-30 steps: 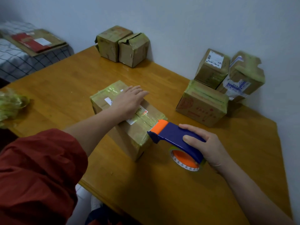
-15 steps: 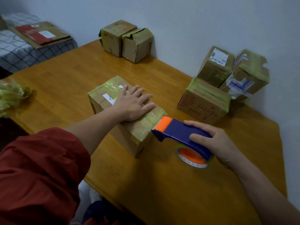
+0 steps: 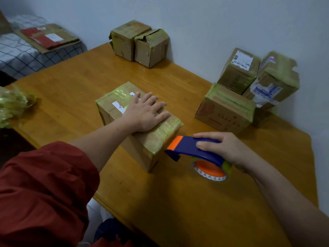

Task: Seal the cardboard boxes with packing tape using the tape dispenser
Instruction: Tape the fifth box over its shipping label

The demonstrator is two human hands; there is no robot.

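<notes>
Pinning mostly taped brown cardboard box [image 3: 153, 139] under flat left hand [image 3: 144, 113], gripping blue-and-orange tape dispenser [image 3: 187, 147] in right hand [image 3: 226, 148]; right end seemingly left.

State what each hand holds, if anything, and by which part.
The right hand grips the dispenser round its blue body. The left hand holds nothing; it presses flat on the box.

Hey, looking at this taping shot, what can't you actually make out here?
All in the head view.
Top seam of the box: partly covered by the left hand.
Its white label: print too small, partly under that hand.
Whether the tape dispenser in the right hand touches the box: its own body hides the contact.
Yellow-green bundle: cut off by the left edge.
</notes>
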